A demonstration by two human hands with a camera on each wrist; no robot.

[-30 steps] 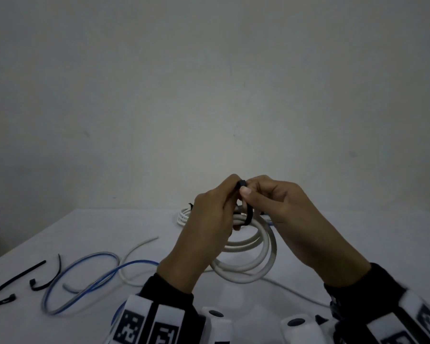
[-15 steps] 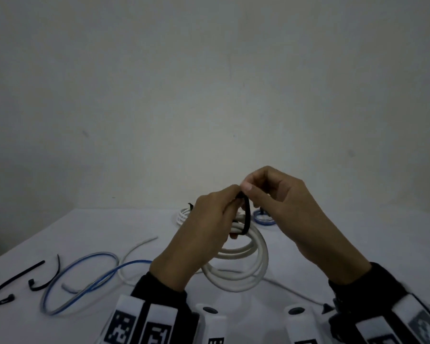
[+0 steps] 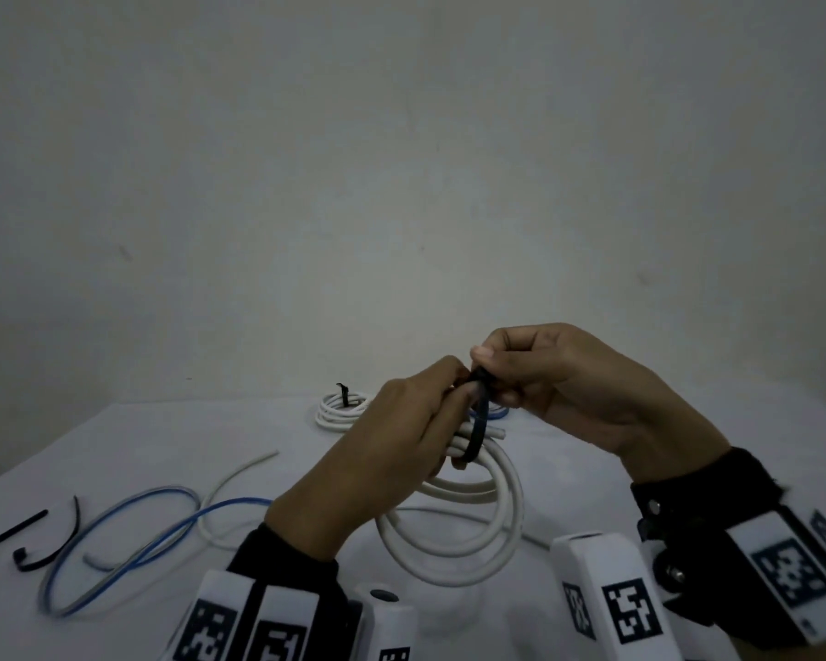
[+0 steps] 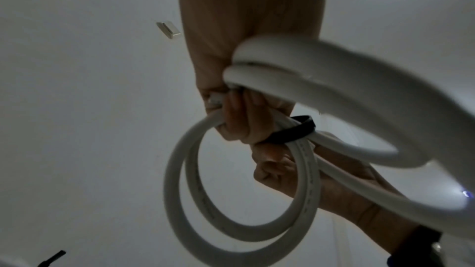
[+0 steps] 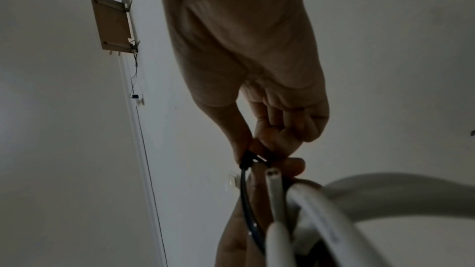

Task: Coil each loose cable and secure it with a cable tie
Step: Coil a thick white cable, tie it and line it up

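Note:
A thick white cable coil (image 3: 454, 536) (image 4: 241, 194) hangs above the table, several loops wide. My left hand (image 3: 401, 436) (image 4: 244, 121) grips its top, fingers curled round the bunched loops. A black cable tie (image 3: 478, 429) (image 4: 290, 132) (image 5: 246, 196) is looped around the bundle beside those fingers. My right hand (image 3: 540, 379) (image 5: 262, 149) pinches the top of the tie between thumb and forefinger, just above the left hand. The cable's cut end (image 5: 272, 175) points toward the right wrist camera.
On the white table (image 3: 640, 460) lie a tied white coil (image 3: 342, 410) at the back, a blue coil (image 3: 489, 412) behind my hands, a loose blue cable (image 3: 130, 551), a loose thin white cable (image 3: 225, 489) and spare black ties (image 3: 44, 551) at the left.
My right hand has lifted and drawn up and to the right with the tie's end. The coil and left hand shifted slightly; the blue coil behind is now mostly hidden.

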